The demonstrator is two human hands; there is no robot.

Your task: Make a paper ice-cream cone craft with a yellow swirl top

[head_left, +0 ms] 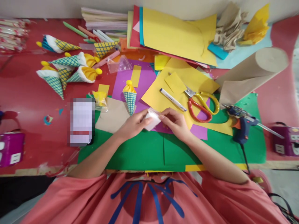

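My left hand [135,125] holds a small, whitish folded packet [152,120] between thumb and fingers, over the purple paper. At the packet's upper right edge, the thumb and fingers of my right hand [175,123] are pinched together. Whether the packet is paper or thin plastic, I cannot tell. Just beyond my left hand lies a paper ice-cream cone [130,96] with a blue-green grid and a yellow top. A capped marker [173,100] and scissors [201,105] with red and yellow handles rest on yellow paper [154,90] beyond my right hand.
More paper cones [77,63] lie at the left behind a phone [82,121]. A glue gun [244,126] with its cord sits at the right, near a brown paper roll [254,73]. Stacked coloured sheets [177,31] line the back.
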